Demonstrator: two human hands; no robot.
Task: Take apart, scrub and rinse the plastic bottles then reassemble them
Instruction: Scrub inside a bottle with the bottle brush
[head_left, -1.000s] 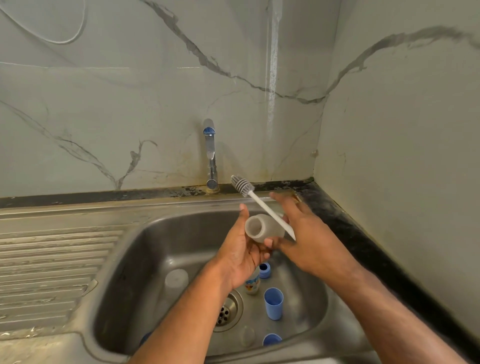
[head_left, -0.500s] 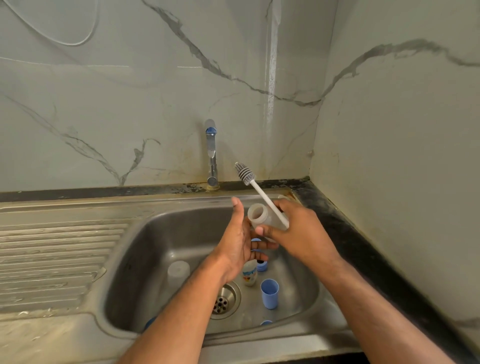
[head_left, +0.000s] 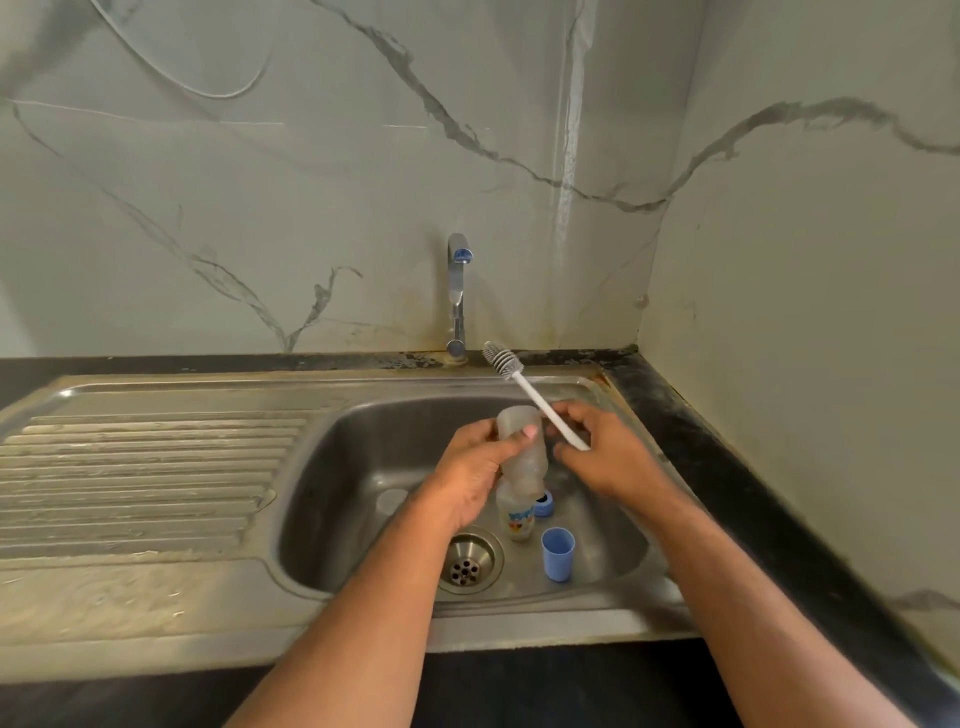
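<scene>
My left hand (head_left: 475, 470) is curled round a cloudy plastic bottle (head_left: 521, 449), thumb across its front and fingers wrapped behind, holding it up over the sink (head_left: 363, 457) with its open mouth toward the top and its base pointing down. My right hand (head_left: 602, 454) pinches the white handle of the bottle brush (head_left: 530, 392) between thumb and fingertips, the other fingers bent in around it. The handle slants up and away to my left, so the ribbed grey brush head sits above the back rim of the sink, just beside the tap (head_left: 457, 296), outside the bottle. The handle passes just beside the bottle's upper end; I cannot tell whether they touch.

Down in the basin, below my left hand, a second bottle with a coloured label (head_left: 517, 517) stands near the drain (head_left: 470, 564). A blue cap (head_left: 544, 505) lies just beside it, and a blue cup (head_left: 557, 553) stands upright a little nearer me. A pale round piece (head_left: 392, 500) rests on the basin floor to the left.
</scene>
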